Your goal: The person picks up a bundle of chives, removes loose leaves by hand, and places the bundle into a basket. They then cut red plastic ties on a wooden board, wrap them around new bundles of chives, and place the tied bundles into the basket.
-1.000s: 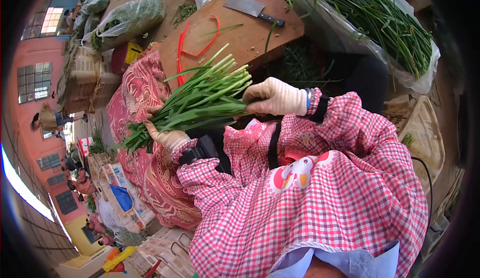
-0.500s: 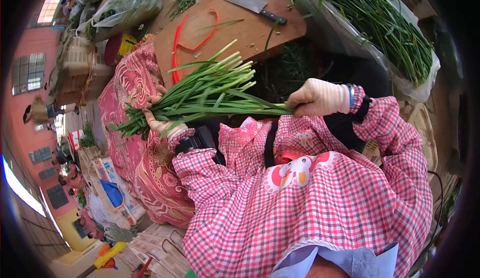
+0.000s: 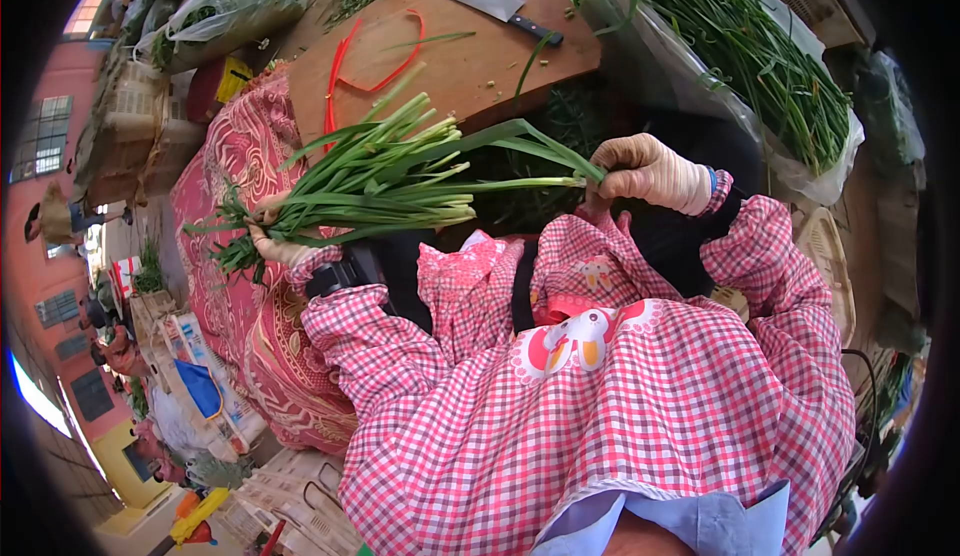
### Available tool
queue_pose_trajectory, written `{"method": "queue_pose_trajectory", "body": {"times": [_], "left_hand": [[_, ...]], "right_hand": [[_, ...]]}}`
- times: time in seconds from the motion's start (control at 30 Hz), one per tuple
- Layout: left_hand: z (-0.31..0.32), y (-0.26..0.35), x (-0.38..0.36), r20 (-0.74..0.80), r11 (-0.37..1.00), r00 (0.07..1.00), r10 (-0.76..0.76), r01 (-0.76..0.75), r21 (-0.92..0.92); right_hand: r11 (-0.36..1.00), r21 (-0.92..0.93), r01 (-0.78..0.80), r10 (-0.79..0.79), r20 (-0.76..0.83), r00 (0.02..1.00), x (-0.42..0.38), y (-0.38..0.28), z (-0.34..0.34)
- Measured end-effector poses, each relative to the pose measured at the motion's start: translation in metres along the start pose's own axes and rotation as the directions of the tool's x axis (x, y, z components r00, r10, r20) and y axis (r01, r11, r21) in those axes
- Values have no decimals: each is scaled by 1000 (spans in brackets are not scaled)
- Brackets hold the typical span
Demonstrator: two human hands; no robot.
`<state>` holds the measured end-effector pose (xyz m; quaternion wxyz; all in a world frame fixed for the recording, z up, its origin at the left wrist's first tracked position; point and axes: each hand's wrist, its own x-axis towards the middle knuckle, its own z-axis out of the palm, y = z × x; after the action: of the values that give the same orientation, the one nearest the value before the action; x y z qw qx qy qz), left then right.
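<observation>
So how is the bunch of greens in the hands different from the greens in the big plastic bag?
The bunch of greens is small, gathered tight and held between the left hand and right hand; the bagged greens form a much bigger loose pile, untouched. The bunch shows pale cut ends; the bagged ones look darker. Both are long, thin green stalks.

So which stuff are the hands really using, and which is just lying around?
In use:
left hand
right hand
bunch of green onions

Lying about:
cleaver
red bands
wooden board
bagged greens
</observation>
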<state>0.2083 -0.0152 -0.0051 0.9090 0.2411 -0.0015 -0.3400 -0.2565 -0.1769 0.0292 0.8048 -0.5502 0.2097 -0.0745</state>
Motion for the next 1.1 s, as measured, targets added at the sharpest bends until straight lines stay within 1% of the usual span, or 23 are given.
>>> {"method": "queue_pose_trajectory", "body": {"times": [0.03, 0.1, 0.17, 0.23, 0.27, 0.3, 0.33, 0.37, 0.4, 0.47, 0.5, 0.57, 0.63, 0.7, 0.73, 0.77, 0.83, 0.87, 0.9, 0.97, 1.0, 1.07, 1.1], "left_hand": [[2, 5, 0, 1, 1000, 1000, -2, 2, -6], [8, 24, 2, 215, 849, 957, -196, 275, -451], [-11, 56, 24, 240, 888, 964, -117, 209, -409], [-5, 71, 23, 194, 955, 981, 6, 52, -292], [-2, 72, 24, 174, 972, 980, 95, -54, -227], [-6, 81, 31, 180, 973, 979, 96, -54, -224], [-16, 96, 43, 236, 984, 969, 70, -28, -175], [-20, 104, 49, 288, 992, 957, 40, -4, -124], [-8, 101, 42, 291, 993, 956, 40, -5, -120], [15, 93, 28, 437, 875, 888, -141, 318, -365], [16, 91, 26, 439, 875, 887, -141, 319, -363], [20, 89, 25, 411, 982, 911, 42, 38, -184], [32, 83, 16, 475, 976, 880, 12, 92, -196], [52, 78, -2, 346, 953, 938, -27, 129, -275], [44, 85, 5, 418, 923, 906, -69, 217, -318], [45, 95, 5, 428, 922, 902, -55, 210, -324], [45, 114, 3, 273, 998, 961, 29, -11, -68], [50, 116, 0, 265, 991, 956, 129, -116, -63], [56, 120, -6, 431, 929, 879, 205, -313, 196], [36, 162, 10, 324, 946, 916, 238, -294, 136], [31, 178, 13, 322, 946, 914, 249, -301, 124], [21, 205, 20, -24, 793, 834, 551, -514, 326], [15, 208, 17, 231, 793, 845, 482, -533, 295]], "right_hand": [[1000, -5, -1, 1, -3, 1000, -4, 0, -2], [992, 102, 75, -60, -142, 988, -18, 2, -11], [996, 57, 75, -62, -216, 974, -31, 5, -20], [963, -191, -189, 152, -194, 969, -38, 5, -25], [780, -592, -203, 158, -128, 979, -35, 2, -28], [783, -590, -197, 151, -127, 980, -33, -2, -23], [435, -874, -216, 181, -150, 972, -28, -7, -15], [1, -982, -190, 198, -186, 962, -23, -10, -9], [60, -986, -154, 49, -151, 987, -15, -6, -6], [178, -979, -96, -88, -113, 990, 6, -10, 6], [224, -975, -13, -211, -61, 976, 18, -7, 12], [346, -931, 113, -310, 0, 951, 48, -1, 34], [402, -887, 226, -427, 37, 904, 80, 17, 51], [489, -841, 230, -325, 70, 943, 102, 20, 68], [518, -828, 215, -226, 110, 968, 111, 24, 73], [552, -803, 226, -242, 105, 965, 111, 22, 80], [568, -781, 259, -252, 135, 958, 110, 12, 79], [634, -738, 229, -214, 117, 970, 108, 4, 73], [553, -794, 253, -260, 124, 958, 109, -1, 63], [503, -844, 189, -278, 50, 959, 108, -24, 39], [652, -739, 168, -289, -38, 956, 107, -34, 28], [861, -476, 177, -297, -189, 936, 111, -51, 9], [919, -334, 208, -300, -252, 920, 113, -60, 1]]}}
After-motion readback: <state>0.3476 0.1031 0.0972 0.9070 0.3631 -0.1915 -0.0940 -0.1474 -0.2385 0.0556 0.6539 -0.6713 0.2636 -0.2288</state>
